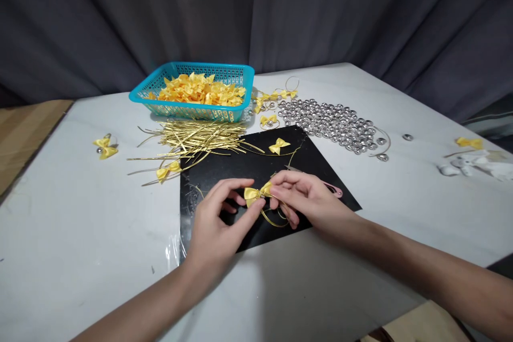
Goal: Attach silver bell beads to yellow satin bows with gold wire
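Both hands, left (216, 224) and right (308, 197), pinching one yellow bow (256, 193) at frame centre. Upper left: blue basket (192, 109) full of yellow bows.

Both bare forearms reach in from the lower edge and converge toward the middle. The left hand (218, 222) lies palm down, wrist straight, its thumb and forefinger stretched forward and pinched together at the tips, the other fingers curled under. The right hand (306, 197) comes in from the right, knuckles up, fingers bent inward, fingertips meeting the left hand's in a close grip.
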A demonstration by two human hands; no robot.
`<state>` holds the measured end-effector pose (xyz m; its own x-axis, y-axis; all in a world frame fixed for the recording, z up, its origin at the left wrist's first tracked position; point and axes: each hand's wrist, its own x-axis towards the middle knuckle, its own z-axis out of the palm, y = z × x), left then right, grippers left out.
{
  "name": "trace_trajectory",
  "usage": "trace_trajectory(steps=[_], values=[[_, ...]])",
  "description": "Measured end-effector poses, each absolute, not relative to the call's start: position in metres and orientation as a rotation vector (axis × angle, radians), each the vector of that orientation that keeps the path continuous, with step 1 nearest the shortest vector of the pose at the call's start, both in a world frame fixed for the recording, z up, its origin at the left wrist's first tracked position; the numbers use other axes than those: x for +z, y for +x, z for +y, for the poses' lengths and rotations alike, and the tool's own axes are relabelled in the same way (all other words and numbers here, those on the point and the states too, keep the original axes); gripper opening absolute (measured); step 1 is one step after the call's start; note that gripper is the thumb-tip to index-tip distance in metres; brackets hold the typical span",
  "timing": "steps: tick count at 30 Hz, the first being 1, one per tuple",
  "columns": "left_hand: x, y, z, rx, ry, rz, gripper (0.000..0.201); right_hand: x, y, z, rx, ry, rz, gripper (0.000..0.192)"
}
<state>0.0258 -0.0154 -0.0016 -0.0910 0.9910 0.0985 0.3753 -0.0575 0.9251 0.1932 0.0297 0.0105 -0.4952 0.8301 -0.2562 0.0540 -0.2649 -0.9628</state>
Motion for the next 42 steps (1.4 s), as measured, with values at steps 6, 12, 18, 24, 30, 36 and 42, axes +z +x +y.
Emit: trace_trajectory(steps=[6,12,18,24,30,36,42], values=[[-0.0016,0.0239,-0.0161,1.093,1.469,1.465,0.017,0.0097,0.1932,0.0291,1.837,-1.088,-1.426,0.028],[-0.0008,0.0235,-0.0142,1.067,1.559,1.411,0.012,0.0139,0.1934,0.0283,1.851,-1.093,-1.451,0.024],[-0.0029,0.0258,-0.0139,1.072,1.465,1.391,0.008,0.0134,0.1929,0.0297,1.869,-1.077,-1.462,0.025],[-0.0037,0.0285,-0.0145,1.111,1.316,1.378,0.01,0.0101,0.194,0.0307,1.869,-1.071,-1.467,0.03],[0.0029,0.0294,-0.0117,1.129,1.214,1.383,0.012,0.0094,0.1931,0.0305,1.891,-1.191,-1.473,0.033],[0.0045,0.0274,-0.0076,1.157,1.101,1.405,0.016,0.0081,0.1929,0.0327,1.899,-1.223,-1.464,0.027],[0.0009,0.0261,-0.0088,1.202,1.045,1.413,0.018,0.0138,0.1923,0.0325,1.879,-1.227,-1.532,0.028]])
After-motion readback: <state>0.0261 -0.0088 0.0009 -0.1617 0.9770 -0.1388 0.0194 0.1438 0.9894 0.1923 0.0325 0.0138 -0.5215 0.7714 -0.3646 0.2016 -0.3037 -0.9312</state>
